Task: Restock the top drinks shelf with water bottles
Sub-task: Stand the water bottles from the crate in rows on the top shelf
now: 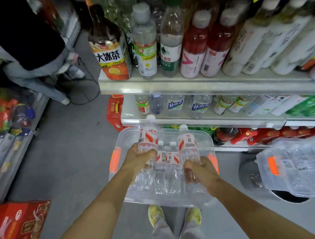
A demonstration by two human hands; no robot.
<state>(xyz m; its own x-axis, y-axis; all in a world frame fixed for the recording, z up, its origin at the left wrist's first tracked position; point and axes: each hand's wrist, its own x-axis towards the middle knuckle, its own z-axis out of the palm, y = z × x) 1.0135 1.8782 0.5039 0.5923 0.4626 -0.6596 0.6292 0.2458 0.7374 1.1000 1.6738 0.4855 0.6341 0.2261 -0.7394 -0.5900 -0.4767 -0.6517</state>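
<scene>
A clear plastic bin [123,136] with orange handles sits on the floor below the shelves. Several red-and-white-labelled water bottles [166,158] stand inside it. My left hand [138,159] grips one water bottle [148,135] by its lower half, lifted above the bin. My right hand [200,169] grips a second water bottle [187,142] the same way. Above, the drinks shelf [190,86] carries a big iced-tea bottle, clear water bottles and pink drinks.
A second clear bin [293,167] with bottles stands at the right over a round black base. Another person [29,56] crouches at the upper left in the aisle. Red cartons [17,219] lie at the lower left, and lower shelves [198,119] hold more drinks.
</scene>
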